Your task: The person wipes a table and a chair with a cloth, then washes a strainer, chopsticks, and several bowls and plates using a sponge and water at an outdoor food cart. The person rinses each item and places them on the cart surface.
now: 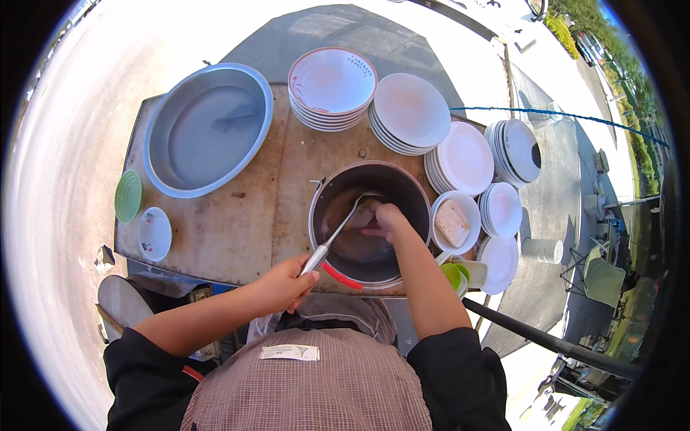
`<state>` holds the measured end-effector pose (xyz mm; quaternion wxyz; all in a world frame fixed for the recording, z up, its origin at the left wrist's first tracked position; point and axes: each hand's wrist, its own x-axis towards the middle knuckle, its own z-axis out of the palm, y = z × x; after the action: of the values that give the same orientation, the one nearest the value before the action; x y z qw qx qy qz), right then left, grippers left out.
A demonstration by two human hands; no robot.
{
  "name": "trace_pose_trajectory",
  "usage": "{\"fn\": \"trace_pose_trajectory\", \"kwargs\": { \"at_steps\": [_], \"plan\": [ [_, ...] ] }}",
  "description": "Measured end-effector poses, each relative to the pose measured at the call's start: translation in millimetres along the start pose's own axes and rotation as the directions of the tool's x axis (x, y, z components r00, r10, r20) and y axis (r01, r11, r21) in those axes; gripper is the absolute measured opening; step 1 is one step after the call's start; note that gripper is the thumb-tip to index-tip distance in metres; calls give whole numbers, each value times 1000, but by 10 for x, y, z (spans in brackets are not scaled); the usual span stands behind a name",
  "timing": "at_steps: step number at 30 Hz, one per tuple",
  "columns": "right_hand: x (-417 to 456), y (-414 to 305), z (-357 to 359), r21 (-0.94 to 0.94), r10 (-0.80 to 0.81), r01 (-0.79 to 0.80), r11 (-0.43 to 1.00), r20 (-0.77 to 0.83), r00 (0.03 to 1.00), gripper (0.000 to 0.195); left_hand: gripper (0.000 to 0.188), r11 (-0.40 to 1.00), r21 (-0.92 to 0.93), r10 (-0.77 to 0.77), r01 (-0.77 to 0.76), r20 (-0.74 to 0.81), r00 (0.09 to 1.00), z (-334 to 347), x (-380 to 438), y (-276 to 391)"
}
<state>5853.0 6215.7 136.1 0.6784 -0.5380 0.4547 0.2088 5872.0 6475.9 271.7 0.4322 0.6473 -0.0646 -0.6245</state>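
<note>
My left hand (295,285) is closed around the handle of a long metal ladle (339,230), which slants down into a deep metal pot (409,180). Inside that pot, my right hand (387,222) is at the ladle's lower end. Its fingertips are partly hidden, and whether they grip the ladle or a cloth or sponge is unclear. Murky liquid (345,204) covers the pot's bottom. A red grip (342,276) marks the near side of the rim. Just right of the pot, a white bowl (470,207) has a pale, stained block-shaped object (453,222) in it.
A wide metal basin (261,129) of cloudy water stands at the back left of the wooden table (242,231). Stacked plates (333,81), (411,110) curve around the right. Green bowl (128,196) and white bowl (155,234) sit left. A blue rope (560,112) stretches rightward.
</note>
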Motion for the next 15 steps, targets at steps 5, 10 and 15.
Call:
{"fn": "trace_pose_trajectory", "kwargs": {
  "at_steps": [5, 10, 15],
  "plan": [
    [-707, 318, -92, 89, -414, 447, 890, -250, 875, 20, 47, 665, 733, 373, -144, -160, 914, -186, -147, -94],
    [-611, 455, 175, -693, -868, 584, 422, -122, 482, 21, 45, 515, 857, 241, -6, -138, 961, -100, -213, 115],
    [40, 252, 359, -584, -712, 504, 636, -192, 676, 33, 37, 348, 936, 313, 52, -168, 935, -74, -151, 29]
  ]
}}
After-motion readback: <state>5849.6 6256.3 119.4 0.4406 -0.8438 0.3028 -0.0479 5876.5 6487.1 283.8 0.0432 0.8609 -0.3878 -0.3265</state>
